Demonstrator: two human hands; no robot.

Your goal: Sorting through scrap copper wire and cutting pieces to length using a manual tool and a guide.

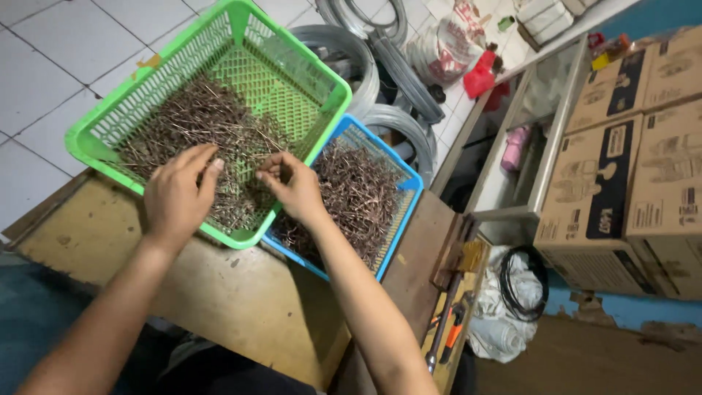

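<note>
A person's two bare hands work over a green plastic basket (128, 121) heaped with thin brown metal pins (197, 117). The left hand (178, 196) lies palm down with fingers loosely together, fingertips resting on the heap, which spreads away beyond and beneath them. The right hand (292, 184) is curled, its fingertips pinched on a few pins just above the basket's near rim (exactly how many cannot be told). Just beyond that right hand sits a blue basket (406, 192) holding more of the same pins, partly tucked under the green one. Both baskets rest on a worn yellowish wooden table (234, 292), under the forearms; cardboard boxes (629, 175) stand well off past the right hand.
</note>
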